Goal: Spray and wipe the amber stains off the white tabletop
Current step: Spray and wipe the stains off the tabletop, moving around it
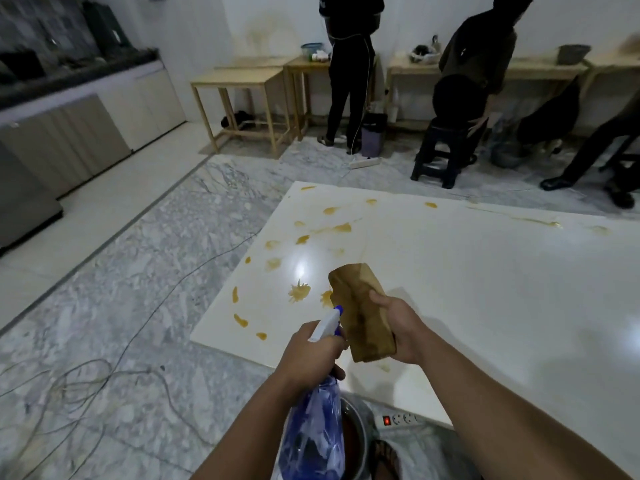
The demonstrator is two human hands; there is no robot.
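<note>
2 hands (pixel 313 353) (pixel 403 332) near tabletop (pixel 485 289) edge, stains (pixel 299 292) ahead (bare right)

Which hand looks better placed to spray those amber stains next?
The left hand: it already grips the spray bottle, nozzle aimed toward the amber stains. The right hand holds the brown cloth above the tabletop.

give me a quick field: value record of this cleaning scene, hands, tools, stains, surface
left hand: left hand grips the spray bottle, nozzle aimed toward the stains
right hand: right hand holds a folded brown cloth above the tabletop
surface: white tabletop, glossy, low over a marble floor
stains: amber stains scattered over the far left part, not yet wiped
below: power strip with a red switch, near the tabletop's near edge
</note>
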